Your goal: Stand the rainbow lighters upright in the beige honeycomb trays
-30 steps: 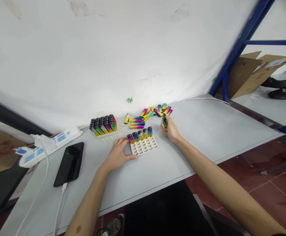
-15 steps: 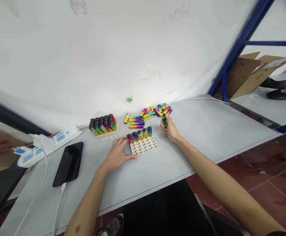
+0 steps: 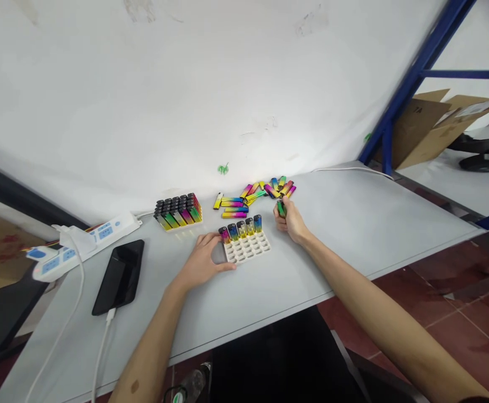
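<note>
My left hand (image 3: 202, 260) has its thumb at the front corner and its fingers at the back corner of a white tray (image 3: 244, 260), holding its left side. Colourful lighters (image 3: 241, 230) stand upright in the tray's back row; the holes in front of them hold nothing. To the right of the tray, my right hand (image 3: 290, 220) is closed around a green lighter (image 3: 281, 209), partly hidden by the fingers. Just beyond that hand lies a loose pile of multicoloured lighters (image 3: 253, 196).
Another tray packed with upright lighters (image 3: 178, 212) stands at the back left. Left of it are a white power strip (image 3: 114, 230) and a black phone (image 3: 118, 277) with a white cable (image 3: 102, 347). A blue metal frame (image 3: 399, 106) rises at the right, before cardboard boxes (image 3: 429, 131).
The view has shifted slightly. Both hands keep nearly the same places, the left at the tray and the right around the green lighter.
</note>
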Action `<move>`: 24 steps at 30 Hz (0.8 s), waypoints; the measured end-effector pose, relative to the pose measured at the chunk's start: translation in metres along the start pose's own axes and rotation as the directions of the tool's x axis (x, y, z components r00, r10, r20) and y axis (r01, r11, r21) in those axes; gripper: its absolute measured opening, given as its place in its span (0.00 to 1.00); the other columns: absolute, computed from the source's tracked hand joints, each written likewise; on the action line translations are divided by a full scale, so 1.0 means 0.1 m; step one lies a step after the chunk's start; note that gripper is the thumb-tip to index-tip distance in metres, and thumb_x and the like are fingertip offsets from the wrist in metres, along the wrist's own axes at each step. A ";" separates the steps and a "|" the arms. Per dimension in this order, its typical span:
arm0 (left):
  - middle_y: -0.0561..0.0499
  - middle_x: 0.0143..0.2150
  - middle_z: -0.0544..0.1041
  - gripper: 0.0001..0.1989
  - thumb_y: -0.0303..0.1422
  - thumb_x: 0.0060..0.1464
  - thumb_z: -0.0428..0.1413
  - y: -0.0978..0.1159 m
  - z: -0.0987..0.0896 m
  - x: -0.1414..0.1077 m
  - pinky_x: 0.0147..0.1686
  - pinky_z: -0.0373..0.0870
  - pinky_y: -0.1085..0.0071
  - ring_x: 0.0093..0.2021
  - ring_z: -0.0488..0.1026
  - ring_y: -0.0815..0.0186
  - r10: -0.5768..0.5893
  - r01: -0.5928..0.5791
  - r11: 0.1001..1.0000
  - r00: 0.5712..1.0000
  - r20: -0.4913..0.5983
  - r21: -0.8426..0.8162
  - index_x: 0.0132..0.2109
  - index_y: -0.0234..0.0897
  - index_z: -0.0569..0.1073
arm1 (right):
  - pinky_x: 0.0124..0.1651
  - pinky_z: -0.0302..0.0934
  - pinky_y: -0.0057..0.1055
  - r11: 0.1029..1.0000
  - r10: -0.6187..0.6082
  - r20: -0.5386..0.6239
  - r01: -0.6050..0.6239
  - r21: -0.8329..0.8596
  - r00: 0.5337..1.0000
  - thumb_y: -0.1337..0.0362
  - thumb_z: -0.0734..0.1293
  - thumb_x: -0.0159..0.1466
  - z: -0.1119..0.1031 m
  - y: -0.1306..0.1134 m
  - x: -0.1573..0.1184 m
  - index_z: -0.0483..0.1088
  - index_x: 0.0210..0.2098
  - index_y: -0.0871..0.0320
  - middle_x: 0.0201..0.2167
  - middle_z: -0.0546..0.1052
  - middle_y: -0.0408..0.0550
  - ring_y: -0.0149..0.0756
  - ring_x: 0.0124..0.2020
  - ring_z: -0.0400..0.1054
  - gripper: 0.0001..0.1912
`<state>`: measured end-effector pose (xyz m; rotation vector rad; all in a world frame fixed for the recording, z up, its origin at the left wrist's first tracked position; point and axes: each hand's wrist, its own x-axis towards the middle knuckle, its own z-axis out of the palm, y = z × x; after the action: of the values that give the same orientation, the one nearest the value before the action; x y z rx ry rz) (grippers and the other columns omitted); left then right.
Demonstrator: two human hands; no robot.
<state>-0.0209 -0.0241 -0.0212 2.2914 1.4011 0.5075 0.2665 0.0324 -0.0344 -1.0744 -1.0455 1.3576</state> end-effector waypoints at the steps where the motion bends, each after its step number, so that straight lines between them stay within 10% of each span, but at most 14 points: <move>1: 0.46 0.56 0.68 0.34 0.54 0.46 0.64 0.00 0.00 0.00 0.59 0.62 0.53 0.60 0.59 0.50 -0.002 0.002 1.000 1.000 0.002 0.000 0.56 0.43 0.68 | 0.19 0.36 0.28 0.999 -0.031 0.014 0.031 -0.017 0.999 0.37 0.53 0.65 0.01 0.00 -0.01 0.62 0.25 0.54 0.16 0.50 0.36 0.27 0.16 0.39 0.28; 7: 0.46 0.57 0.68 0.35 0.54 0.46 0.64 -0.03 0.02 0.00 0.59 0.62 0.54 0.60 0.59 0.50 0.006 -0.006 1.000 1.000 0.002 -0.002 0.57 0.42 0.68 | 0.35 0.60 0.31 0.913 -0.290 0.037 0.288 -0.289 0.956 0.48 0.63 0.64 0.07 -0.09 -0.14 0.69 0.34 0.56 0.32 0.70 0.44 0.33 0.31 0.66 0.16; 12: 0.45 0.56 0.69 0.36 0.56 0.44 0.64 -0.06 0.04 0.01 0.58 0.63 0.53 0.59 0.60 0.48 0.017 -0.017 1.000 1.000 0.002 0.012 0.56 0.41 0.68 | 0.39 0.61 0.34 0.733 -0.486 0.028 0.425 -0.531 0.873 0.52 0.67 0.63 0.20 -0.33 -0.45 0.71 0.32 0.56 0.37 0.71 0.48 0.36 0.35 0.65 0.13; 17: 0.45 0.57 0.68 0.37 0.57 0.45 0.63 -0.04 0.03 0.00 0.59 0.62 0.54 0.59 0.60 0.49 0.044 -0.044 0.999 0.999 -0.007 0.008 0.56 0.42 0.68 | 0.39 0.65 0.34 0.693 -0.433 0.262 0.505 -0.515 0.862 0.55 0.68 0.65 0.53 -0.40 -0.66 0.72 0.46 0.52 0.34 0.76 0.45 0.37 0.34 0.70 0.13; 24: 0.44 0.58 0.67 0.38 0.58 0.42 0.64 -0.04 0.00 -0.04 0.59 0.63 0.53 0.61 0.59 0.47 0.040 -0.038 0.998 0.999 0.034 -0.046 0.55 0.41 0.68 | 0.36 0.62 0.32 0.372 -0.268 0.427 0.502 -0.781 0.863 0.61 0.67 0.67 0.89 -0.18 -0.69 0.70 0.50 0.52 0.44 0.80 0.45 0.35 0.33 0.74 0.12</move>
<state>-0.0257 -0.0256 -0.0238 2.2842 1.3175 0.5040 0.1856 -0.0370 0.0052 -1.2572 -2.1759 0.4561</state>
